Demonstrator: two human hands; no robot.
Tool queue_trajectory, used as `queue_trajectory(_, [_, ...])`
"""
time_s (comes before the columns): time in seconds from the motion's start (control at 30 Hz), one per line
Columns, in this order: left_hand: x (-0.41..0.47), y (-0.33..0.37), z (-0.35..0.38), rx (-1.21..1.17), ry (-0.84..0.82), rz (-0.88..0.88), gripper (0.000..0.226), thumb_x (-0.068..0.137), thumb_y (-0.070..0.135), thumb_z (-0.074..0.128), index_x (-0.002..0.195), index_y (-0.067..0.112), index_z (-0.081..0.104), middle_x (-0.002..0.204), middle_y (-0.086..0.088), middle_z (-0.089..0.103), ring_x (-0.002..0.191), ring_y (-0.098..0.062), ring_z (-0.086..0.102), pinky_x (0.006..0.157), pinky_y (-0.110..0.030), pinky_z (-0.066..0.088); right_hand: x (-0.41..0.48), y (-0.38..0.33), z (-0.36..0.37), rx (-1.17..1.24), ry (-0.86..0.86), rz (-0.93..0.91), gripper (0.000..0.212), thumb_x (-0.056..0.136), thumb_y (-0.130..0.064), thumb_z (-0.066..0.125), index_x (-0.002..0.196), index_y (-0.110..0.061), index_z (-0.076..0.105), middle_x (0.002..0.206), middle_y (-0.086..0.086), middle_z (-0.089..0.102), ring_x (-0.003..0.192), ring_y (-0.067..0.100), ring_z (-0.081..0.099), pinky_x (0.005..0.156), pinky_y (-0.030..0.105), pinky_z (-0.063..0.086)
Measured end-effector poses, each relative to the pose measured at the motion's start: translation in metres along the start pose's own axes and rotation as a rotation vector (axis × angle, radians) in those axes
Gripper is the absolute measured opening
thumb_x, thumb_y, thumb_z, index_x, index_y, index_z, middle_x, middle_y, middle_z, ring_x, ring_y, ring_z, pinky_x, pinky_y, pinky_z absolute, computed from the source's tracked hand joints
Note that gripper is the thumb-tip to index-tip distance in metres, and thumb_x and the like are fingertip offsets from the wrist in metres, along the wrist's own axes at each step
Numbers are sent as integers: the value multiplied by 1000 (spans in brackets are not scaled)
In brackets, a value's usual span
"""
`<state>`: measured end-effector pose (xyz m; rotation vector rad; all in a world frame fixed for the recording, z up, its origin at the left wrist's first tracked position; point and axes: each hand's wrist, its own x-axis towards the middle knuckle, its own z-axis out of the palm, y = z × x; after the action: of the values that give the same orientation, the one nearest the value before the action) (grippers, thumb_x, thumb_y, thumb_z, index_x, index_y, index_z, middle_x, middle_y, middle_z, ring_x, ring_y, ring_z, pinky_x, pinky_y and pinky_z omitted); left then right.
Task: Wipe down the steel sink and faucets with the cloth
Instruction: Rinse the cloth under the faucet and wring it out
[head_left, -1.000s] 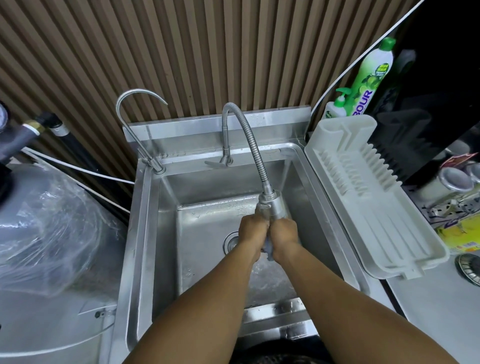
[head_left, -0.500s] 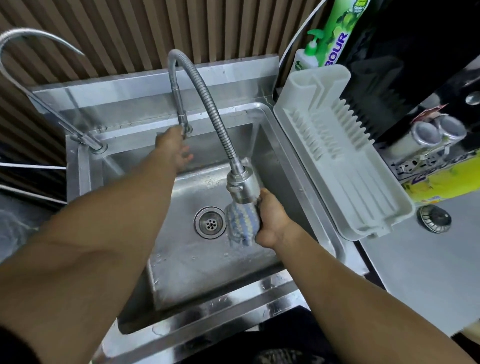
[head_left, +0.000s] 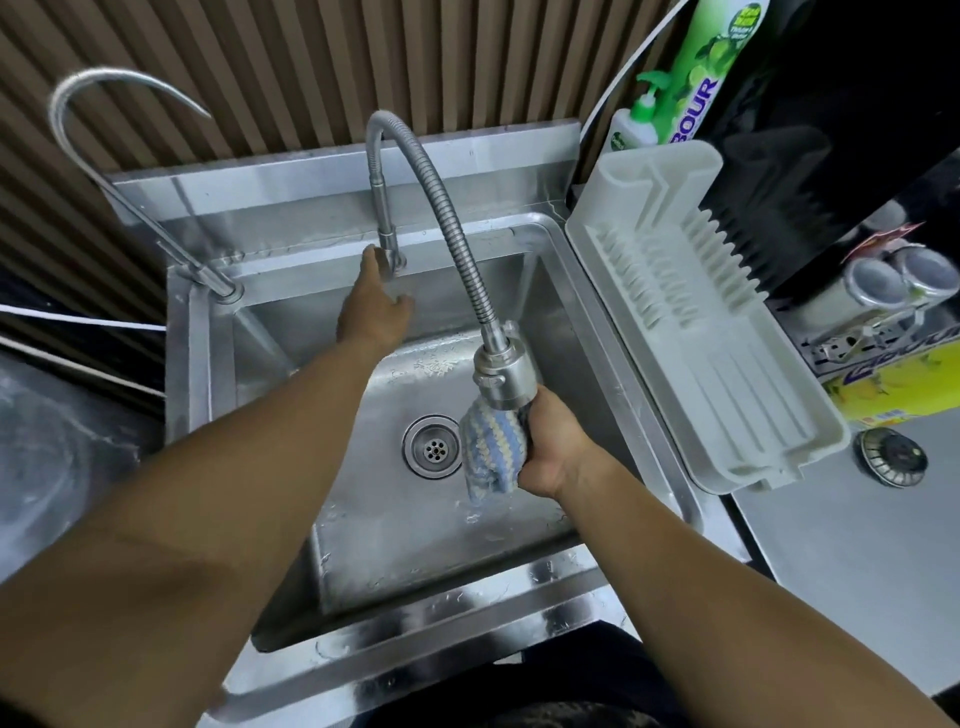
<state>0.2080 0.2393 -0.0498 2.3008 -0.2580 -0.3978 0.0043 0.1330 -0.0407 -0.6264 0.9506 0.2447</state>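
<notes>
The steel sink (head_left: 597, 332) fills the middle of the view, its drain (head_left: 432, 446) in the basin floor. A flexible hose faucet (head_left: 447, 218) arches from the back rim down to its spray head (head_left: 506, 379). My right hand (head_left: 553, 447) grips a blue, white and yellow striped cloth (head_left: 488, 452) right under the spray head. My left hand (head_left: 376, 306) reaches to the base of the hose faucet, fingers at its handle, which the hand hides. A thin gooseneck faucet (head_left: 98, 98) rises at the back left corner.
A white dish rack (head_left: 727, 364) lies along the sink's right side. Green soap bottles (head_left: 691, 88) stand behind it. A loose strainer (head_left: 891, 457) rests on the right counter (head_left: 857, 571). Steel cups (head_left: 883, 280) sit at far right. A slatted wooden wall (head_left: 311, 67) backs the sink.
A second ago both hands were together on the cloth under the spray head. My left hand has let go and moved up to the hose faucet's base; my right still holds the cloth.
</notes>
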Motion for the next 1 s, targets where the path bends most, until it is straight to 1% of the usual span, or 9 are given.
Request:
queue_trajectory(0.1, [-39,-10,-27,-6,-348,115,107,78,63,73,153,50,-3,157,14,28,128,-6,44,104,-28,38,1,5,-2,18,-18,21,39,101,-41,40,83,-14,60,80,12,55,71,26,55,70,32,46])
queue_trajectory(0.17, [-81,-19,-29,27,-576,221,136,47,80,80,150,56,-6,163,16,18,143,-4,30,116,-35,32,1,10,1,23,-27,37,38,99,-43,43,106,-12,63,106,19,60,96,32,60,91,38,49])
queue_trajectory(0.27, [-146,-32,-7,124,-749,284,153,40,63,93,149,55,-14,161,19,22,142,-2,31,115,-28,33,-5,18,6,-17,-111,73,42,96,-37,48,113,-1,64,119,25,62,108,39,60,105,50,45])
queue_trajectory(0.4, [-177,-42,18,30,-580,190,133,68,32,89,151,48,-13,148,12,42,127,-11,50,104,-30,45,-14,30,13,-150,-150,44,40,100,-25,45,97,7,69,106,25,70,93,37,67,82,42,54])
queue_trajectory(0.47, [-179,-43,17,33,-495,159,102,78,23,79,154,36,13,134,9,55,116,-15,58,95,-29,49,-15,33,13,-244,-137,-5,39,102,-25,44,104,6,68,108,25,69,91,34,68,81,40,56])
queue_trajectory(0.57, [-179,-47,8,129,-354,212,31,81,14,62,111,21,63,106,1,71,97,-22,66,84,-34,53,-21,36,5,-473,-132,-132,38,106,-27,46,104,2,72,101,16,76,89,24,73,80,33,57])
queue_trajectory(0.63, [-176,-47,-3,232,-341,223,10,79,12,59,82,21,60,87,0,67,86,-26,64,76,-36,53,-28,42,-2,-593,-185,-230,31,104,-24,51,109,-3,73,103,15,77,95,24,73,82,30,57])
queue_trajectory(0.83, [-166,-25,-18,460,-305,284,22,80,3,52,75,20,40,77,-5,54,72,-27,52,54,-31,32,-35,48,-8,-505,-290,-342,21,96,-16,64,112,-8,76,112,17,74,103,32,68,94,45,53])
queue_trajectory(1.0, [-167,-4,-27,611,-208,494,15,80,15,61,81,22,47,83,-6,62,79,-31,58,59,-35,45,-30,42,-17,-60,-334,-63,50,100,-41,50,132,-4,64,129,14,66,101,27,69,77,35,60])
